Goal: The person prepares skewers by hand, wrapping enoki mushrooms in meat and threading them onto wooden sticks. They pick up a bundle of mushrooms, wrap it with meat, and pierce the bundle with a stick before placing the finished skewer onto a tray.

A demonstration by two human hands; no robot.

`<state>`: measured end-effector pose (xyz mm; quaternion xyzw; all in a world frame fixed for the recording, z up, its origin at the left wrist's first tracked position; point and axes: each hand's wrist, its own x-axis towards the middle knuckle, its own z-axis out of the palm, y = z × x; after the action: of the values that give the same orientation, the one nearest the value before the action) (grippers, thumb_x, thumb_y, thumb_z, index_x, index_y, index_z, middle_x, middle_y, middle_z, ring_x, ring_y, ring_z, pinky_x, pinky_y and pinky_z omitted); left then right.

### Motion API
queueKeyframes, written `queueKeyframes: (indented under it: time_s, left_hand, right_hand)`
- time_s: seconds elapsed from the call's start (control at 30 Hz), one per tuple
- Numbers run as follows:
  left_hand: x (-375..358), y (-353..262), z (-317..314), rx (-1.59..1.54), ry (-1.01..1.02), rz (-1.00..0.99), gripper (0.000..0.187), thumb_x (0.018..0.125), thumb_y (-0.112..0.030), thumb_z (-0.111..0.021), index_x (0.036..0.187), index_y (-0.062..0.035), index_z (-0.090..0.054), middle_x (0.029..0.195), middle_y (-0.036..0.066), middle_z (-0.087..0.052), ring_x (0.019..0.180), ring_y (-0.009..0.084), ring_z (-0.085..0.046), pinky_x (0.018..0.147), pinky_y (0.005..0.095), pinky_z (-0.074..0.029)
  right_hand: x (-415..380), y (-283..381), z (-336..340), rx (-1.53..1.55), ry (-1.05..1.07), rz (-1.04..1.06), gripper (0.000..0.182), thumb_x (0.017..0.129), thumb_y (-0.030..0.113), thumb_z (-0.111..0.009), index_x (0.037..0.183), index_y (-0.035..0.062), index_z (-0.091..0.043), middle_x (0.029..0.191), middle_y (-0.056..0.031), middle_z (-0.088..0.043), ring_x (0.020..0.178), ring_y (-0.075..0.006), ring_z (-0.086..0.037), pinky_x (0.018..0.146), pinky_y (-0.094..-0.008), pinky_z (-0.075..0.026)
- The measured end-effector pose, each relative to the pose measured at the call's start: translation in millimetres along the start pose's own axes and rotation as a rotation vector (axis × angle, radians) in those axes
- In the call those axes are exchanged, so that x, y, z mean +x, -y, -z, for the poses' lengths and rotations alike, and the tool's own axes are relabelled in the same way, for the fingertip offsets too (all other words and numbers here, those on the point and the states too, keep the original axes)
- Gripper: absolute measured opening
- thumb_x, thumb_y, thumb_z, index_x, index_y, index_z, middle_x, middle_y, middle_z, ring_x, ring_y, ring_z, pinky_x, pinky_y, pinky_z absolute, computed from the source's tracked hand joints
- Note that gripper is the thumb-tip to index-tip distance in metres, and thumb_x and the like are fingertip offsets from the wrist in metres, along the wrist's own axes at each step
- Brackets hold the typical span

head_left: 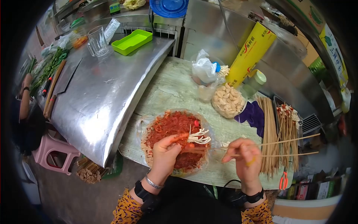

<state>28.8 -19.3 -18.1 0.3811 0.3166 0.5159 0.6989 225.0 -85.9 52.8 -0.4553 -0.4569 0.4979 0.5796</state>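
Note:
My left hand [167, 151] pinches a small bunch of white enoki mushrooms [199, 136] over a wide bowl of red chilli paste [167, 125]. The mushroom heads point right, towards my right hand. My right hand [244, 153] grips two thin bamboo skewers [289, 147] whose long ends reach out to the right; their tips point left at the mushrooms. The hands are a short gap apart above the bowl's right rim.
A heap of bare skewers [269, 130] and a tray of loaded skewers [288, 119] lie to the right. A bowl of pale pieces [227, 100], plastic bags [203, 71], a yellow film roll [250, 52], purple cloth [253, 115], steel counter [100, 93], green tray [132, 41] and glass [97, 40] surround them.

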Motion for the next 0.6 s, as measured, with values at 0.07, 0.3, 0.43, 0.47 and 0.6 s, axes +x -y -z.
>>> queueKeyframes:
  time_s: [0.07, 0.3, 0.43, 0.47, 0.6]
  left_hand:
    - [-1.4, -0.1, -0.4, 0.049, 0.02, 0.011, 0.03, 0.082, 0.009, -0.042, 0.108, 0.0096, -0.056, 0.101, 0.016, -0.062, 0.088, 0.0235, -0.065, 0.079, 0.0306, -0.053]
    - [-2.5, 2.2, -3.0, 0.055, 0.049, -0.002, 0.034, 0.08, 0.012, -0.04, 0.111, 0.0111, -0.053, 0.104, 0.018, -0.062, 0.09, 0.0235, -0.064, 0.081, 0.0293, -0.052]
    - [1.1, -0.1, -1.6, 0.068, 0.064, 0.052, 0.035, 0.08, 0.011, -0.04, 0.113, 0.011, -0.053, 0.106, 0.018, -0.061, 0.09, 0.0237, -0.064, 0.082, 0.0305, -0.052]
    - [1.8, 0.9, 0.5, -0.008, 0.056, 0.068, 0.036, 0.079, 0.011, -0.04, 0.113, 0.011, -0.053, 0.106, 0.018, -0.061, 0.091, 0.0237, -0.064, 0.082, 0.0312, -0.052]
    - [2.5, -0.9, -0.9, -0.03, 0.019, 0.099, 0.035, 0.079, 0.009, -0.041, 0.112, 0.0102, -0.054, 0.103, 0.015, -0.062, 0.091, 0.0231, -0.063, 0.081, 0.0333, -0.053]
  right_hand:
    - [5.3, 6.5, 2.2, 0.083, -0.172, 0.053, 0.028, 0.093, 0.022, -0.046, 0.096, -0.0042, -0.056, 0.08, -0.0112, -0.06, 0.065, -0.0219, -0.064, 0.063, -0.0304, -0.053]
    - [12.1, -13.0, 7.7, 0.125, -0.127, 0.004, 0.028, 0.094, 0.023, -0.047, 0.096, -0.0036, -0.055, 0.081, -0.0113, -0.06, 0.067, -0.0209, -0.064, 0.063, -0.0282, -0.054]
    - [10.7, -5.6, 7.3, 0.052, -0.13, -0.004, 0.027, 0.094, 0.022, -0.047, 0.096, -0.0038, -0.056, 0.081, -0.011, -0.06, 0.068, -0.0209, -0.064, 0.063, -0.0278, -0.053]
    - [11.3, -4.3, 4.8, 0.012, -0.142, 0.004, 0.028, 0.093, 0.023, -0.047, 0.094, -0.0038, -0.056, 0.08, -0.0112, -0.059, 0.066, -0.0206, -0.064, 0.061, -0.0275, -0.053]
    - [11.4, -3.5, 0.6, -0.068, -0.132, 0.042, 0.029, 0.092, 0.024, -0.048, 0.093, -0.0043, -0.056, 0.079, -0.0117, -0.058, 0.063, -0.0202, -0.063, 0.058, -0.0271, -0.054]
